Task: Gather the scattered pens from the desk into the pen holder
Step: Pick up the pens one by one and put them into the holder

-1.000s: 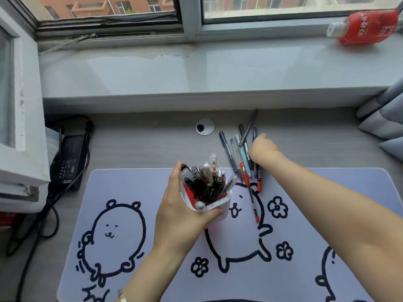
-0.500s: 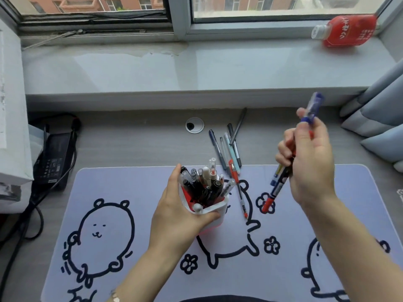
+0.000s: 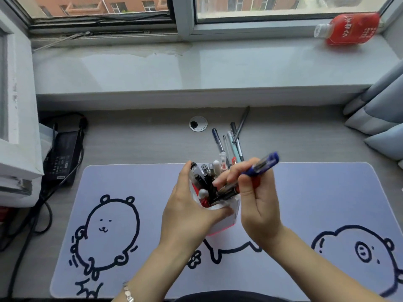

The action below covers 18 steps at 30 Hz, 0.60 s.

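Observation:
A white and red pen holder [image 3: 220,221] full of pens stands on the lilac desk mat [image 3: 152,247]. My left hand [image 3: 189,210] grips the holder from its left side. My right hand [image 3: 255,201] holds a small bunch of pens [image 3: 261,165] by the holder's right rim; a blue pen sticks up to the right, and the bunch's lower ends point down into the holder's mouth. Several loose pens [image 3: 231,142] lie on the grey desk just behind the holder.
A round cable grommet [image 3: 198,124] sits left of the loose pens. A black power adapter [image 3: 62,155] with cables lies at the left desk edge. A red bottle [image 3: 349,29] lies on the windowsill. Grey cushions [image 3: 379,118] crowd the right.
My right hand took a few pens from the loose pile, lifted them, and brought them left and down to the holder's mouth. My left hand stayed on the holder.

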### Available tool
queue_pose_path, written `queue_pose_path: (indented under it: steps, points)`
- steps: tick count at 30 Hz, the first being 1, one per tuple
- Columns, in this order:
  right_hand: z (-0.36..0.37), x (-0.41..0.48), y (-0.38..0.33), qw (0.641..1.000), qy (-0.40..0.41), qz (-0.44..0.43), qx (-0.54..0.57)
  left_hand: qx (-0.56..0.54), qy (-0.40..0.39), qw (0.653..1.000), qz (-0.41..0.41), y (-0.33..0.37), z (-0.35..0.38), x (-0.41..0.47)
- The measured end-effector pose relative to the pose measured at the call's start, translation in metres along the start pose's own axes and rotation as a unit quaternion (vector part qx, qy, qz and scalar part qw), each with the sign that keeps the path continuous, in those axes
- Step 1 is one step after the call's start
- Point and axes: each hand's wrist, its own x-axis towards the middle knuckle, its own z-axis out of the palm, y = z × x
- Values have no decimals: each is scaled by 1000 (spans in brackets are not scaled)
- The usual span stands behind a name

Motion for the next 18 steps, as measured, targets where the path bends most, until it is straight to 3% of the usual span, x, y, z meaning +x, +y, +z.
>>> queue_pose_path:
  steps: [3, 5, 9, 14, 18]
  points:
    - [-3, -6, 7, 994, -15, 13, -103, 42, 12, 999, 21, -2, 0, -1]
    - [-4, -4, 5, 993, 5, 19, -115, 59, 13, 998, 29, -3, 0, 0]
    - [-10, 0, 0, 983, 6, -82, -162, 70, 3, 997, 43, -4, 2, 0]
    - [-22, 0, -2, 952, 20, -115, -284, 75, 3, 996, 38, -5, 4, 1]
    - [-18, -15, 1, 954, 11, -127, -273, 81, 12, 996, 37, -7, 9, -4]
